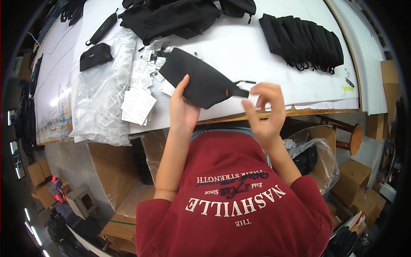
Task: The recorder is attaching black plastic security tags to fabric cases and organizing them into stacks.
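Observation:
My left hand (185,107) grips a flat black pouch (192,77) by its lower edge, thumb on top and fingers underneath. The pouch is tilted above the front of the white table, its broad end to the left. A small orange-brown tab (227,92) shows near its narrow right end, where a black cord with a zipper pull (245,82) sticks out. My right hand (267,109) hovers at that tip, slightly blurred, with thumb and bent fingers apart; nothing shows between them. Beside the pouch lie white tags (147,68) with black cords.
Clear plastic bags (102,98) lie to the left, with a small black pouch (95,56) on top. A stack of white cards (138,106) sits near the front edge. Black bags (171,19) are heaped behind; a row of black pouches (302,43) lies right, near small snips (349,82).

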Motion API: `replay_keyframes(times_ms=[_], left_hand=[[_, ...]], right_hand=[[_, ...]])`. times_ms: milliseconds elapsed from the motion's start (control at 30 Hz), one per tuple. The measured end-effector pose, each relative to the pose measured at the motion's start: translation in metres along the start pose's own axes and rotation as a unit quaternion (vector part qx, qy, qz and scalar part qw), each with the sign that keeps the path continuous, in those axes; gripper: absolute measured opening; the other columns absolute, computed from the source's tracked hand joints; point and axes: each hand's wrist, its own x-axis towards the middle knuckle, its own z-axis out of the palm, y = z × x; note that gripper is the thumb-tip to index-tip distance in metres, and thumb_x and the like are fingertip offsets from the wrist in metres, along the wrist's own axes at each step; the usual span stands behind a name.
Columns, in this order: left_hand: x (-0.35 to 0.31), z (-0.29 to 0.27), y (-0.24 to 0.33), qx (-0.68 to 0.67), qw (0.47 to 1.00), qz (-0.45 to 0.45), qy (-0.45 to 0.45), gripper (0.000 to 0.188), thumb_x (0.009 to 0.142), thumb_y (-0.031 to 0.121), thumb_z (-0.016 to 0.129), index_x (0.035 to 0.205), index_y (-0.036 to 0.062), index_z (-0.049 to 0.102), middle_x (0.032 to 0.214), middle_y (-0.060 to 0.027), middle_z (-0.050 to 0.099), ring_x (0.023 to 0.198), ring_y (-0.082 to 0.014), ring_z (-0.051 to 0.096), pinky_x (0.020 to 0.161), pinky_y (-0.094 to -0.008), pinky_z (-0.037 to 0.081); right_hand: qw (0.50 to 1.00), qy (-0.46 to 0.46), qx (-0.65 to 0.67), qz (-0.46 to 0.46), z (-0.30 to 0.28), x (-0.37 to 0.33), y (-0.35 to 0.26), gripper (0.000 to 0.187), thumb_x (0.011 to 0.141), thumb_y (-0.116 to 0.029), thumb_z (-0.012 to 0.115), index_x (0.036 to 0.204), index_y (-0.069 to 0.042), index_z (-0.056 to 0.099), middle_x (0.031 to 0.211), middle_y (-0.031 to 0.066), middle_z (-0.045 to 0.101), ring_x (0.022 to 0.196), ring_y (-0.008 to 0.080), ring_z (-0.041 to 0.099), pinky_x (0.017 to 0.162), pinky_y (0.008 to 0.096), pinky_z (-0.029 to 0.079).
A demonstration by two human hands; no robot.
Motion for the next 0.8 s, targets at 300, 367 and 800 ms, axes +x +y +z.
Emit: replay_keyframes(times_ms=[300, 367, 800], left_hand=[[-0.027, 0.007, -0.024, 0.012, 0.996, -0.076, -0.046, 0.041, 0.098, 0.031, 0.047, 0.130, 0.0042, 0.043, 0.127, -0.0103, 0.050, 0.118, -0.0244, 0.049, 0.104, -0.0433, 0.037], [-0.024, -0.012, -0.021, -0.006, 0.995, -0.081, -0.060, 0.042, 0.097, 0.028, 0.051, 0.131, 0.0060, 0.041, 0.128, -0.0093, 0.048, 0.117, -0.0243, 0.050, 0.102, -0.0429, 0.040], [0.007, -0.031, -0.018, 0.316, 0.937, 0.143, 0.051, 0.022, 0.085, 0.014, 0.068, 0.100, -0.0012, 0.064, 0.093, -0.0083, 0.063, 0.071, -0.0137, 0.062, 0.053, -0.0247, 0.051]], right_hand=[[0.991, -0.100, 0.053, 0.076, 0.019, -0.005, 0.013, 0.037, 0.080, -0.008, 0.069, 0.116, -0.008, 0.062, 0.121, 0.0096, 0.056, 0.108, 0.0233, 0.057, 0.085, 0.0294, 0.047], [0.939, -0.063, 0.256, 0.221, 0.017, -0.002, 0.030, 0.031, 0.082, -0.007, 0.068, 0.113, -0.004, 0.063, 0.113, 0.0067, 0.059, 0.101, 0.0155, 0.058, 0.083, 0.0258, 0.047], [0.899, -0.137, 0.215, 0.355, 0.002, 0.009, 0.093, 0.035, 0.078, -0.016, 0.076, 0.106, 0.000, 0.063, 0.090, 0.0072, 0.063, 0.068, 0.0101, 0.061, 0.055, 0.0210, 0.050]])
